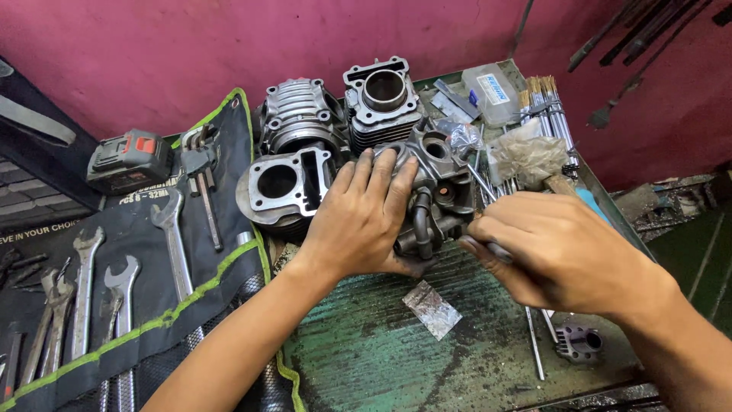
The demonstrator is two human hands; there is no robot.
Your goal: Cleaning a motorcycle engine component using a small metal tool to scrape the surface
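My left hand (362, 217) lies flat over a grey metal cylinder head (435, 179) on a worn green workbench (374, 351), pressing and holding it. My right hand (549, 248) is closed around a thin metal tool (488, 248) whose tip meets the right side of the cylinder head. The tool's shaft is mostly hidden inside my fist.
Behind stand three finned engine cylinders (381, 99), (301, 114), (286, 187). A dark tool roll with several wrenches (171, 236) lies left, a cordless tool battery (130, 160) beyond it. Long rods (549, 114), plastic bags (526, 152), a small foil packet (431, 307) and a small metal part (578, 343) sit right.
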